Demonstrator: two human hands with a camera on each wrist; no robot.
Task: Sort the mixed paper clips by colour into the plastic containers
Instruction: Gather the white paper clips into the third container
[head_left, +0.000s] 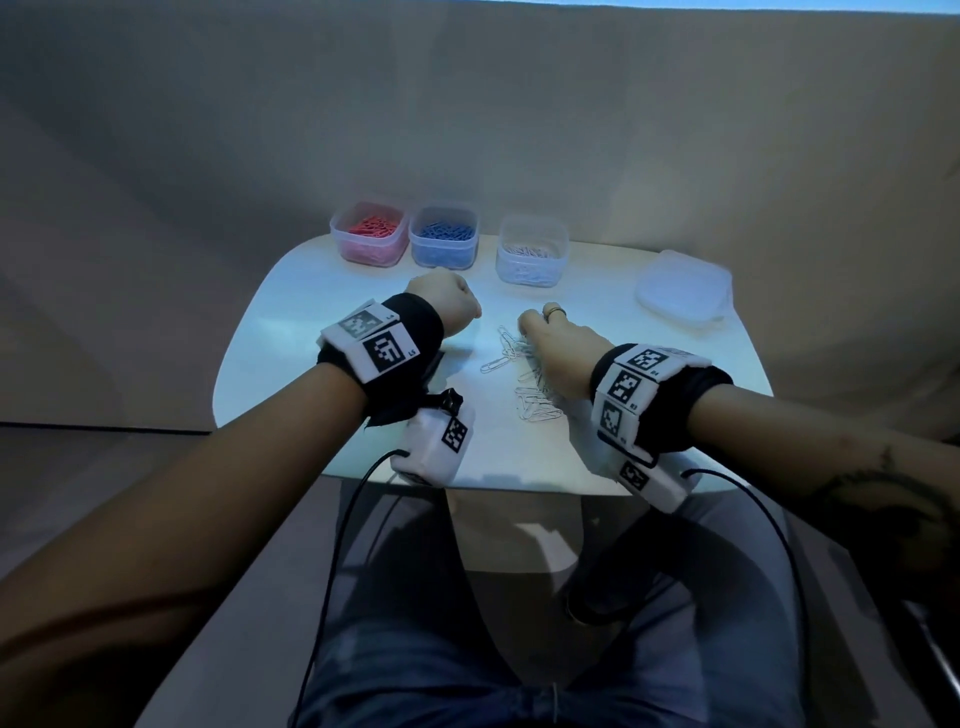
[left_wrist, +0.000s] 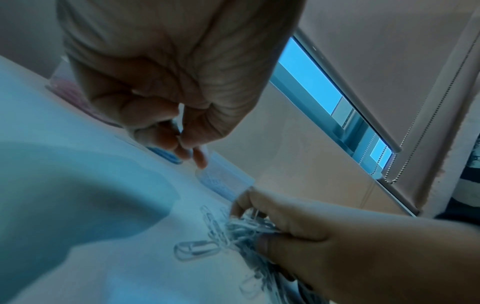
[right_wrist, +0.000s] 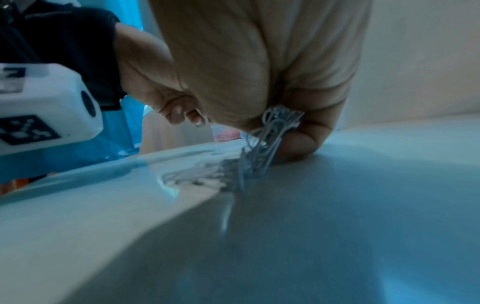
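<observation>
Beyond our hands, three clear plastic containers stand along the far edge of the white desk (head_left: 291, 322): a red-clip container (head_left: 370, 233) holding red paper clips, touching a blue-clip container (head_left: 443, 237) holding blue ones, and, set apart beyond our right hand, a white-clip container (head_left: 531, 258) holding pale clips. Farther right of that hand lie stacked clear lids (head_left: 684, 294).

The loose paper clips (head_left: 511, 358) remaining on the desk are all white or silvery wire loops, scattered between our two hands and trailing back under the right wrist. Our right hand (head_left: 561, 343) rests low on the desk, fingers curled, gripping a tangled bunch of white clips (right_wrist: 279, 127) that hangs from the fist to the surface. Our left hand (head_left: 448, 301) hovers just left of the pile, just short of the blue-clip container, fingers curled with thumb and fingertips drawn together; the wrist view is too soft to show whether a clip sits in that pinch.
</observation>
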